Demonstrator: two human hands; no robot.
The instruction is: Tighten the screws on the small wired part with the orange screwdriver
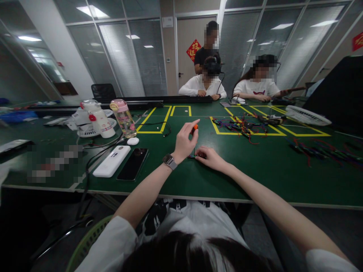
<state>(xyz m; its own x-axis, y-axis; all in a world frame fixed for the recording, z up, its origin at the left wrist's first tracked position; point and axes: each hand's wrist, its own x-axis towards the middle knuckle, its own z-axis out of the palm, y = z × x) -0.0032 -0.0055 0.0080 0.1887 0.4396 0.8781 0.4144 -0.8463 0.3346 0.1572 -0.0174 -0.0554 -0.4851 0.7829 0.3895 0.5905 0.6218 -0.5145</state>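
My left hand (185,142), with a watch on its wrist, is closed around the orange and black handle of a screwdriver (195,128). The thin shaft points straight down from the hand toward a small circuit board (191,156) on the green table. My right hand (210,157) rests low on the table, its fingertips pinching the right side of that board. The fingers partly cover the board, so whether the screwdriver's tip touches a screw cannot be made out.
A white power bank (112,161), a phone (132,164), an earbud case (133,141) and a pink-lidded bottle (124,119) stand left. Wired modules (245,126) lie in a tangle ahead right, inside yellow tape (249,134). A white fan (308,115) lies farther right; people (204,85) are opposite.
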